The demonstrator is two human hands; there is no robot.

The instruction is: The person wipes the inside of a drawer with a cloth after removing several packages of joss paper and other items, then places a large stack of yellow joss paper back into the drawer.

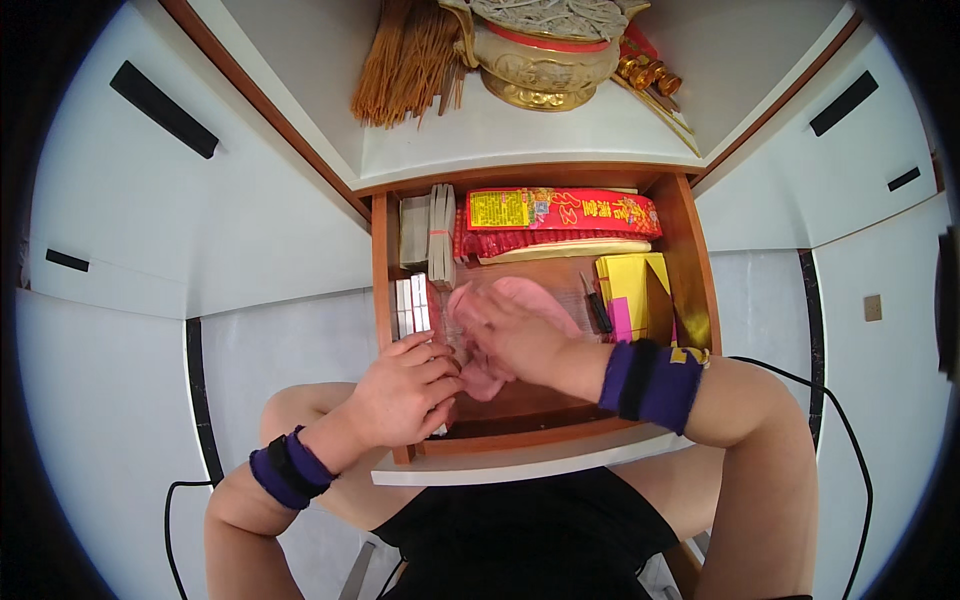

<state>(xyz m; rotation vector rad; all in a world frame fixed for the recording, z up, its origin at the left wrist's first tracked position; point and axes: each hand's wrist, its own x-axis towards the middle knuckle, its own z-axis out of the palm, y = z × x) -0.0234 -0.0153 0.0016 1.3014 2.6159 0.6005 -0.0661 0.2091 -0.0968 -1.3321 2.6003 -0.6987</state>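
A pink cloth (536, 296) lies bunched on the floor of a pulled-out wooden drawer (694, 255). My right hand (517, 334) presses down on it with the fingers bent into its folds, slightly blurred. At the drawer's left side, my left hand (412, 386) lies over a row of small white-and-red boxes (412, 300), its fingertips close to the cloth's edge. The left palm hides part of that row, so whether it grips a box is unclear. Right of the cloth are a black-handled pointed tool (596, 304) and yellow paper packets (634, 285).
Behind the cloth lie a red printed packet (562, 210) and grey bundles (441, 232). On the shelf above stand a gold incense burner (551, 67) filled with ash and bundles of incense sticks (405, 67). White cabinet doors (247, 210) flank the drawer. A black cable (847, 420) hangs at right.
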